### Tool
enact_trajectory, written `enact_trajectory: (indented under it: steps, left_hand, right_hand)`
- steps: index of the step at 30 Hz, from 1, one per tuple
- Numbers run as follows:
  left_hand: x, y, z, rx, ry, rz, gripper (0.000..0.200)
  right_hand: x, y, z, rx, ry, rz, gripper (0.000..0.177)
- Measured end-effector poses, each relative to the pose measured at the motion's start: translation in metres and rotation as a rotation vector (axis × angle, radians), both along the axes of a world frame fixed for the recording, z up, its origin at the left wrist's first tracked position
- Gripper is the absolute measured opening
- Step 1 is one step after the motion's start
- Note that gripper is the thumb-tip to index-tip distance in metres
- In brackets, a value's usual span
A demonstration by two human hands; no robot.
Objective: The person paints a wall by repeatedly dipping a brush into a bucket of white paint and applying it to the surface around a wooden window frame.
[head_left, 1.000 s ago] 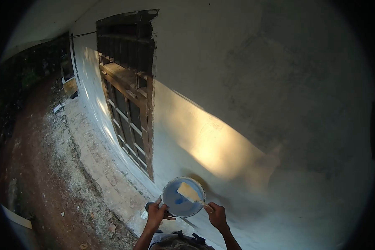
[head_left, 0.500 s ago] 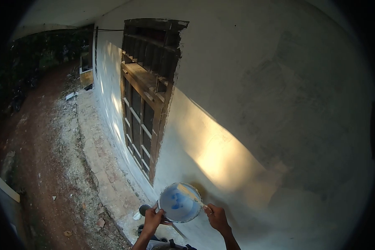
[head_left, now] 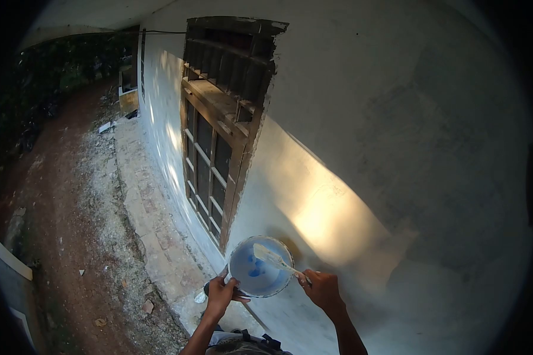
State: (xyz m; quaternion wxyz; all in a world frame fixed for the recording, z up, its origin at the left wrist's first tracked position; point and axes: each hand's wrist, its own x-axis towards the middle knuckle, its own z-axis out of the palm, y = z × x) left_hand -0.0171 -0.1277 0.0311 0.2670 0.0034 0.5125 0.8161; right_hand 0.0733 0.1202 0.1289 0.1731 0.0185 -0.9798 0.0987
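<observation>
A round bucket (head_left: 235,255) with a paint-smeared rim is gripped at its near left edge by my left hand (head_left: 221,291), thumb over the rim and fingers below. Pale paint with darker blue patches (head_left: 256,269) shows inside it. My right hand (head_left: 322,289) is closed round the handle of a paintbrush (head_left: 270,257). The pale, wide head of the brush lies over the bucket's opening, and its handle crosses the right rim.
The whitish wall (head_left: 331,160) rises close on the right, with a sunlit patch. A wooden window (head_left: 210,160) is set in it. A narrow concrete ledge (head_left: 160,236) runs along its foot, beside rubble and a dirt path (head_left: 59,213).
The bucket and both hands sit higher in view. My right hand has shifted right and up with the brush, whose head remains over the bucket. The whole view has shifted slightly.
</observation>
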Motion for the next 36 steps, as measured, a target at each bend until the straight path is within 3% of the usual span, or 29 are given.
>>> enact_trajectory:
  steps: [9, 17, 18, 21, 27, 32, 36]
  left_hand:
    - [-0.019, -0.008, 0.019, -0.020, 0.023, -0.018, 0.039]
    - [-0.035, -0.015, 0.025, -0.031, 0.052, -0.048, 0.041]
    - [-0.040, -0.015, 0.022, -0.011, 0.046, -0.051, 0.042]
    - [-0.049, -0.017, 0.027, 0.006, 0.043, -0.059, 0.042]
    - [-0.069, -0.017, 0.043, 0.011, 0.075, -0.092, 0.042]
    - [-0.083, -0.017, 0.049, -0.014, 0.077, -0.099, 0.044]
    - [-0.089, -0.022, 0.053, -0.010, 0.088, -0.094, 0.043]
  right_hand:
    - [-0.013, 0.002, 0.012, 0.075, 0.088, 0.001, 0.030]
    - [-0.024, 0.000, 0.004, 0.030, 0.105, -0.013, 0.032]
    - [-0.028, 0.002, 0.011, -0.085, 0.080, -0.028, 0.031]
    - [-0.041, -0.015, 0.065, -0.299, 0.023, -0.095, 0.030]
    - [-0.070, -0.025, 0.161, -0.193, 0.158, -0.112, 0.031]
    - [-0.098, -0.032, 0.223, -0.178, 0.183, -0.276, 0.041]
    - [-0.135, -0.033, 0.260, -0.053, 0.312, -0.272, 0.043]
